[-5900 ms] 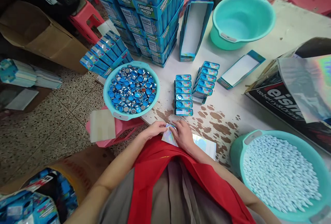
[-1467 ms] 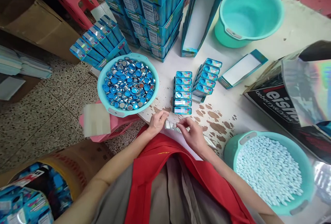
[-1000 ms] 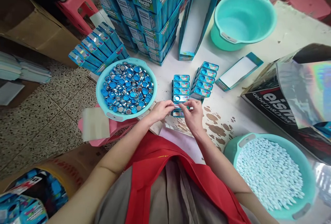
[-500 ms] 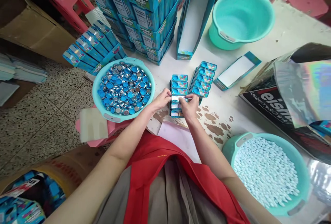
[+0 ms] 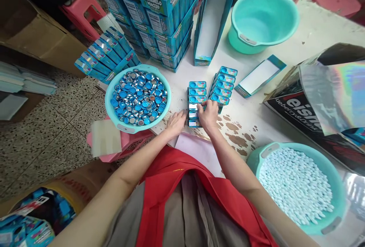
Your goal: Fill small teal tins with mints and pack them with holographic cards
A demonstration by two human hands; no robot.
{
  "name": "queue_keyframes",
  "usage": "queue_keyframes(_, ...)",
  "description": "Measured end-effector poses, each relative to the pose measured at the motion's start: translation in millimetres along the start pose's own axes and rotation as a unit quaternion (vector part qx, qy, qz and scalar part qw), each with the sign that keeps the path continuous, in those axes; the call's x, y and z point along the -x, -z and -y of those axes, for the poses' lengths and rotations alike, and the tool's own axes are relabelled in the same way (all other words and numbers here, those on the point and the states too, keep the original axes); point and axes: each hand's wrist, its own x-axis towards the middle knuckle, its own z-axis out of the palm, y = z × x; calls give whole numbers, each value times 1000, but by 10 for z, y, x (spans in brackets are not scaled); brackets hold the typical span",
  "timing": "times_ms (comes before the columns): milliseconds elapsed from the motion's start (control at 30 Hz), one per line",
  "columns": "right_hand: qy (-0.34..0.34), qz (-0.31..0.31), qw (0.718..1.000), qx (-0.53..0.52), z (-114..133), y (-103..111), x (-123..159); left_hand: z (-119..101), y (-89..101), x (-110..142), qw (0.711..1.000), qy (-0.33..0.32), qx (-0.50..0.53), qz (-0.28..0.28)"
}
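The row of small blue tins (image 5: pixel 196 98) lies on the table (image 5: pixel 288 49) straight ahead of the person, and the right hand (image 5: pixel 209 113) bends down over its near end, fingers curled together in a grip on the silvery sticker (image 5: pixel 193 107) pressed onto one tin. The left hand (image 5: pixel 176 120) rests flat just left of that grip, fingers loosely spread on the table beside the row, holding nothing. Farther left sits the basin of blue and silver lids (image 5: pixel 138 98); to the right and nearer, the basin of pale candies (image 5: pixel 296 186).
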Motion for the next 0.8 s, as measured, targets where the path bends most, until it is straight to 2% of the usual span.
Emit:
queue_keyframes(67, 18, -17, 999, -45, -37, 54, 65, 111, -3, 48, 999, 44, 12, -9)
queue_keyframes(100, 26, -38, 997, -70, -71, 99, 133, 161, -14, 77, 997, 68, 31, 11)
queue_keyframes(200, 57, -96, 988, -105, -240, 268, 479, 265, -97, 181, 976, 75, 140, 145)
queue_keyframes(267, 83, -73, 990, -91, -392, 355, 763, 289, -173, 238, 953, 38, 203, 221)
queue_keyframes(333, 98, -8, 993, -67, -542, 382, 1011, 279, -235, 265, 943, 18, 218, 251)
queue_keyframes(400, 110, 52, 992, -39, -655, 343, 1183, 245, -271, 263, 945, 26, 205, 252)
queue_keyframes(500, 160, 95, 982, 6, -719, 209, 1298, 192, -293, 240, 953, 51, 189, 230)
queue_keyframes(667, 234, 168, 953, 91, -640, 8, 1332, 180, -337, 234, 954, 85, 211, 194)
queue_keyframes(800, 274, 204, 931, 131, -611, -19, 1359, 179, -378, 248, 950, 129, 227, 169)
